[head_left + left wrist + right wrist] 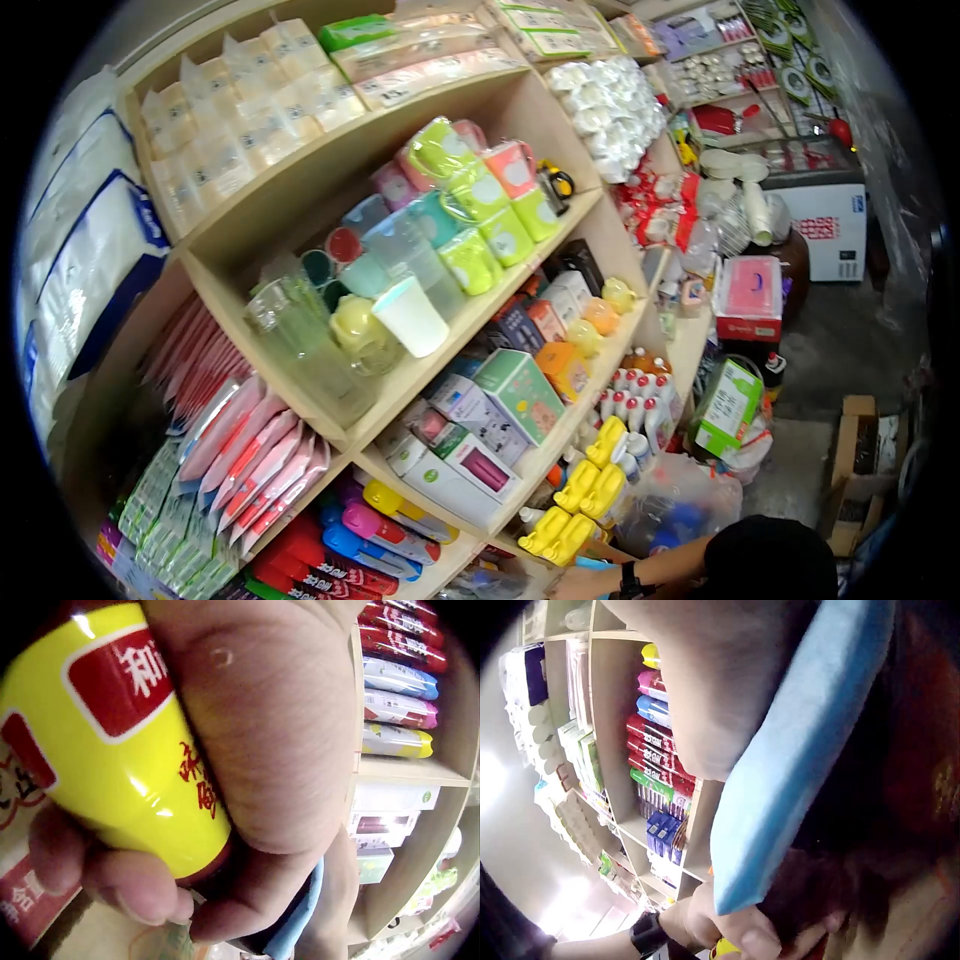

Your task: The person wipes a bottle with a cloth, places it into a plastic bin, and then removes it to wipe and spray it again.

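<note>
Yellow bottle (120, 772) lies clamped within left hand (262, 727), 1 blue strip (795, 742) beside right hand (712, 682), whose grip is unclear.

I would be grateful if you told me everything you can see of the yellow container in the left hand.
The yellow container is rounded and glossy, with bright reflections. A white-edged red panel carries white characters; another panel shows farther round, and red characters run near the palm. Both visible ends are dark and reddish. It lies tilted in the left wrist view, in the grip of the left hand, palm against one side, fingers curled round its end. Its contents cannot be told.
</note>
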The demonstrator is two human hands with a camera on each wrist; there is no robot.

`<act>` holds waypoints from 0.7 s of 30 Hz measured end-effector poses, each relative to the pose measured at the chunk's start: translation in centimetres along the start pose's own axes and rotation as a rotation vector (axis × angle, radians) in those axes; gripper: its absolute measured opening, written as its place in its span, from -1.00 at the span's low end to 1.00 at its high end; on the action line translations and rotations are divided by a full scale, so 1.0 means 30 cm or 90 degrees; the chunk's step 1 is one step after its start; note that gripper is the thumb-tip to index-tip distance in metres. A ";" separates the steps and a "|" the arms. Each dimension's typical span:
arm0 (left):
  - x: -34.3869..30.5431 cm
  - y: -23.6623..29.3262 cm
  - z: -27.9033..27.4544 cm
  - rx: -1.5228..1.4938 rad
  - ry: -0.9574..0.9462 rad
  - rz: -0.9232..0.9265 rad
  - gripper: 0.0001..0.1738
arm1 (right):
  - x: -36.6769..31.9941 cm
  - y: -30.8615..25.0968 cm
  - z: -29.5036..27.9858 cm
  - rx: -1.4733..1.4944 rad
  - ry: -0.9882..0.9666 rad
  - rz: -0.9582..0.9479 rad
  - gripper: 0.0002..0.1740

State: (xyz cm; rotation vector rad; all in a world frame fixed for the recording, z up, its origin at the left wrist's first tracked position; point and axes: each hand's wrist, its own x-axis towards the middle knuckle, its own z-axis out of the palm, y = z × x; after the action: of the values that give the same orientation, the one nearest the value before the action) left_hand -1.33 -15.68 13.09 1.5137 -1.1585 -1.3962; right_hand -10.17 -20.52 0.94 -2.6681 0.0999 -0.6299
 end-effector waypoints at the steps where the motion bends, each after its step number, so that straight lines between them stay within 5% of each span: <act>1: -0.006 -0.012 0.004 -0.009 -0.008 -0.012 -0.64 | -0.005 0.001 0.022 0.007 0.001 -0.002 -0.51; 13: -0.175 -0.249 0.022 -0.169 -0.084 -0.239 -0.67 | -0.034 -0.048 -0.024 0.006 0.075 -0.056 -0.64; 16: -0.226 -0.303 0.018 -0.187 -0.091 -0.275 -0.68 | -0.037 -0.072 -0.059 0.033 0.119 -0.053 -0.50; 21: -0.274 -0.338 0.021 -0.207 -0.091 -0.306 -0.70 | -0.054 -0.059 -0.030 0.029 0.123 -0.059 -0.55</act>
State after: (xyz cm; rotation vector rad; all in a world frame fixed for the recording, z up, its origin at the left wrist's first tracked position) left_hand -0.63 -4.78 5.92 1.5278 -0.6179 -1.9318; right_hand -12.05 -18.96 1.70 -2.5739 0.0155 -0.9085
